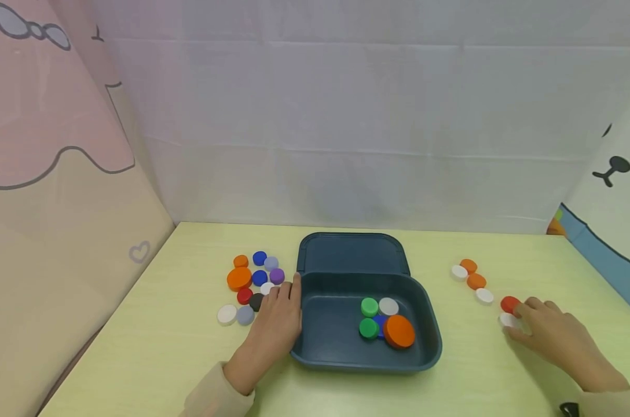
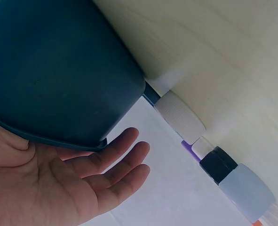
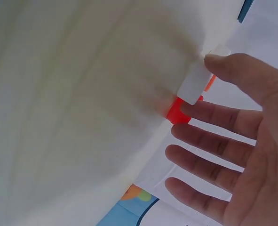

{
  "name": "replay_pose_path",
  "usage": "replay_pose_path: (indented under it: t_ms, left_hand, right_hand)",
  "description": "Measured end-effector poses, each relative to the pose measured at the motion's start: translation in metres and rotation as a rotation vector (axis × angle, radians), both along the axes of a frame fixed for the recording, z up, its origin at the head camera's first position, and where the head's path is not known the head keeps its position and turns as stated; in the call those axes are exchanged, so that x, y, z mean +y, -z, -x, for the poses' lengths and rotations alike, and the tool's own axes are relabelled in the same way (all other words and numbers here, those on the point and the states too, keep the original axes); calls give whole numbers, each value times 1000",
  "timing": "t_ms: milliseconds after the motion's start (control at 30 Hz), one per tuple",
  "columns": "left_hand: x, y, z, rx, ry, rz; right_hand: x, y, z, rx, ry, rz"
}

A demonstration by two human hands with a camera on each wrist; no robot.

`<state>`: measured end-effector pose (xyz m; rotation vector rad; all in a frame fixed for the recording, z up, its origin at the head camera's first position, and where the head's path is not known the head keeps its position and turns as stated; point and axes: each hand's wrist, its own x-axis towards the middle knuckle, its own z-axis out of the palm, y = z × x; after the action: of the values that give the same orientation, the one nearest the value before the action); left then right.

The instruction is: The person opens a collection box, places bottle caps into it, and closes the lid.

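Observation:
My left hand lies along the left side of the dark blue box, fingers fairly straight. In the left wrist view its palm is against the rim, and part of the index finger is hidden behind it. At the right, my right hand has its thumb and index finger at opposite sides of a white bottle cap, pinching it at table height. A red bottle cap sits right beside it, at the index fingertip. The other right fingers are spread.
Inside the box lie green, white, blue and large orange caps. Its lid lies folded back behind. Several mixed caps are grouped left of the box. White and orange caps stand beyond the right hand.

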<state>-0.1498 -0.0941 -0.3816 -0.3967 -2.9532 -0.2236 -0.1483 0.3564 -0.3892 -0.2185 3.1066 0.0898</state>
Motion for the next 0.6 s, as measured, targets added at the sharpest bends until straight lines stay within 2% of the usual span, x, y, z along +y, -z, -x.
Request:
replay_pose_path:
  t_ms: [300, 433, 600]
  left_hand:
    - [0, 1, 0, 1, 0, -2]
    - [0, 1, 0, -3, -3, -3]
    - [0, 1, 1, -4, -3, -2]
  right_hand:
    - [-5, -4, 0, -2, 3, 19]
    - [-13, -10, -3, 40, -28, 22]
    - [-29, -20, -10, 134, -105, 38]
